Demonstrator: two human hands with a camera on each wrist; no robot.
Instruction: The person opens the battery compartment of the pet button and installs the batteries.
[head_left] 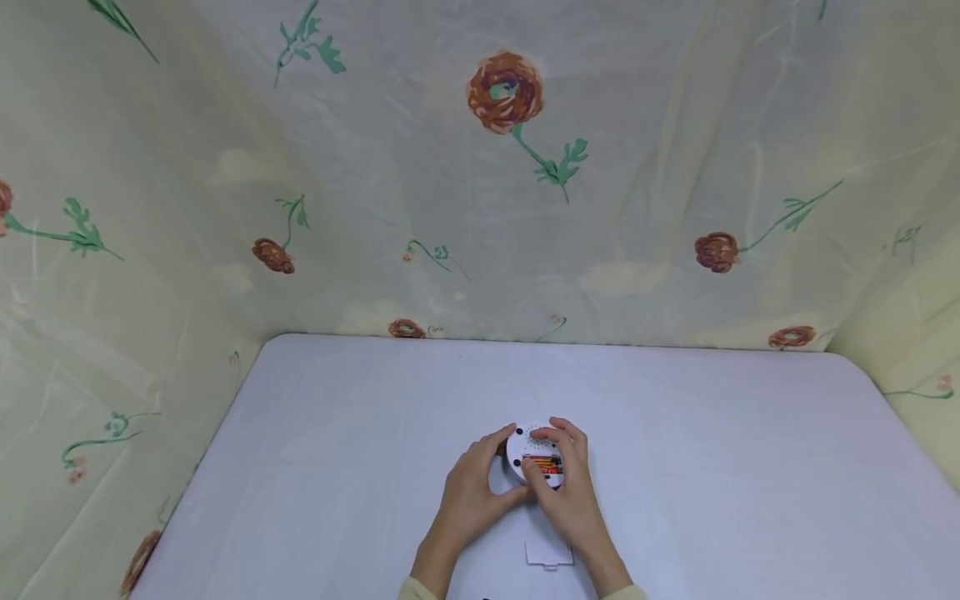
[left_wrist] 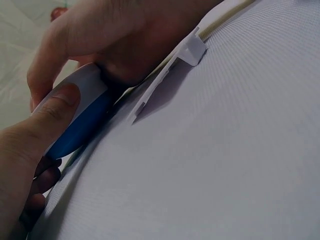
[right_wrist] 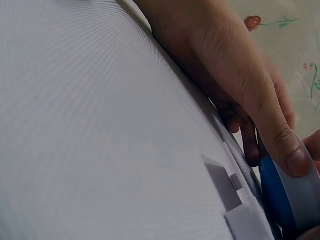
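Note:
A round battery-powered device (head_left: pixel 528 447), white on its upturned underside with small holes and dark round feet, has an uncovered compartment with red-orange batteries (head_left: pixel 550 466). Its side is blue in the left wrist view. My left hand (head_left: pixel 474 485) grips it by the left edge, thumb on the near rim. My right hand (head_left: pixel 576 496) bends over the right half, thumb at the left end of the batteries and fingers curled over the far side. The right palm hides part of it. Near my right wrist lies a white battery cover (head_left: pixel 547 553) with a small tab.
A white-covered table (head_left: pixel 360 433) spreads out around both hands. Behind it and along both sides hangs a pale curtain (head_left: pixel 360 167) printed with flowers, meeting the table's far edge.

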